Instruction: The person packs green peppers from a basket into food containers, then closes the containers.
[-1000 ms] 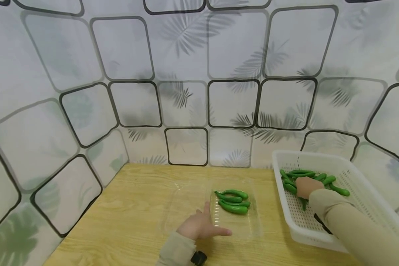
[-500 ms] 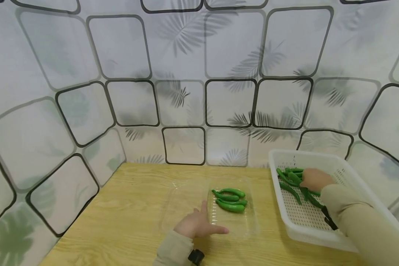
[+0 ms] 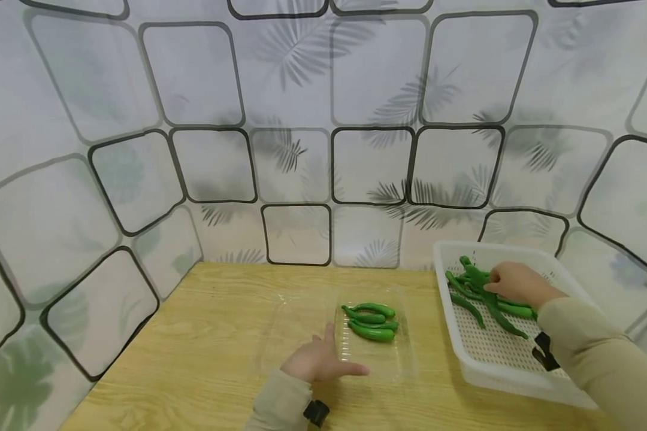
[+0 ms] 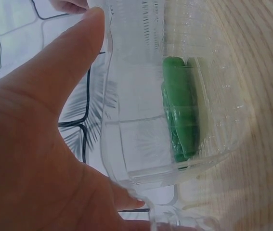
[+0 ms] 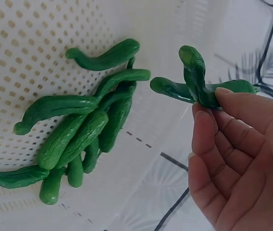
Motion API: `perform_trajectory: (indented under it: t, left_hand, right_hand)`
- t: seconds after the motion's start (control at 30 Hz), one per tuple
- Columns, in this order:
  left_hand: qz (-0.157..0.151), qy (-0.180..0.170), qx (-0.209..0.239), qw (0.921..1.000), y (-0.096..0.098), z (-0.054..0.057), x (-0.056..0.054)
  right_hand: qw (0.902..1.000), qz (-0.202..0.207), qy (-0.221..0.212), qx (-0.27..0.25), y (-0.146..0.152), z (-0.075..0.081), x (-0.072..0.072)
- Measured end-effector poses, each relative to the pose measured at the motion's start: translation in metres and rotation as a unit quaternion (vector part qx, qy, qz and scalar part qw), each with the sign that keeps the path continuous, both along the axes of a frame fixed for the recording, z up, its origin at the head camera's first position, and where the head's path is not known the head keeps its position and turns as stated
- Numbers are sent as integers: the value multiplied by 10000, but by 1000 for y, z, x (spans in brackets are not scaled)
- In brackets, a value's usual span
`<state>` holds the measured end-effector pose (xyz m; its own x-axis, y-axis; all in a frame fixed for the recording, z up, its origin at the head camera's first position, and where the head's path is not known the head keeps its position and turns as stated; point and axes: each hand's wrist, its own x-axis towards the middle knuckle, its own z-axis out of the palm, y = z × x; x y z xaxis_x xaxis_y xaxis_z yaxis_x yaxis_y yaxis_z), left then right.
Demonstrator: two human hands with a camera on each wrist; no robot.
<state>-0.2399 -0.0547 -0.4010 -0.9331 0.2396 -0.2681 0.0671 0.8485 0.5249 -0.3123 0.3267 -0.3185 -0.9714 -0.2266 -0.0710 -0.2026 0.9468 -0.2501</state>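
Observation:
In the basket on the right, my right hand [image 3: 523, 282] pinches two crossed green chili peppers [image 5: 196, 79] between thumb and fingertips, above the others. Several more green chili peppers [image 5: 73, 139] lie heaped beneath. My left hand [image 3: 319, 360] lies at the near side of a clear plastic clamshell box [image 3: 404, 359], thumb and index finger spread straight. In the left wrist view its thumb tip is right at the box rim, and the other fingers lie by the hinge side, partly hidden. Several green chili peppers [image 3: 374, 332] lie side by side in the box's right half.
A white perforated plastic basket [image 3: 455, 353] stands on the right of the wooden table [image 3: 210, 347]. The opened lid half of the box [image 3: 296, 317] lies flat to the left. A patterned curtain [image 3: 296, 167] closes off the back and sides.
My right hand has shifted right and risen from the pepper heap, now with peppers pinched in its fingers. Peppers in the basket have been rearranged. The left hand holds its place at the box.

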Motion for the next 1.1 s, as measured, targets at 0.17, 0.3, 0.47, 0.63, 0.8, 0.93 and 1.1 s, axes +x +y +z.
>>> perform_trajectory:
  t: [0.17, 0.3, 0.47, 0.63, 0.8, 0.93, 1.1]
  left_hand:
    - [-12, 52, -48, 10000, 0, 0, 0]
    - [-23, 22, -63, 10000, -1, 0, 0]
    - [-37, -11, -29, 10000, -1, 1, 0]
    - [-28, -26, -13, 10000, -2, 0, -1]
    - [-2, -33, 3, 10000, -3, 0, -2]
    - [22, -50, 23, 10000, -2, 0, -2]
    - [27, -81, 50, 10000, -1, 2, 0]
  right_hand:
    - [9998, 165, 128, -68, -10, 5, 8]
    - [9993, 310, 171, -104, -16, 9, 13]
    - [9981, 500, 324, -128, -28, 16, 21]
    - [9957, 745, 507, -193, -46, 22, 31]
    - [9924, 1047, 452, -471, -68, 23, 39]
    - [9899, 1232, 370, -604, -88, 23, 46]
    - [9885, 1405, 269, -496, -113, 17, 53]
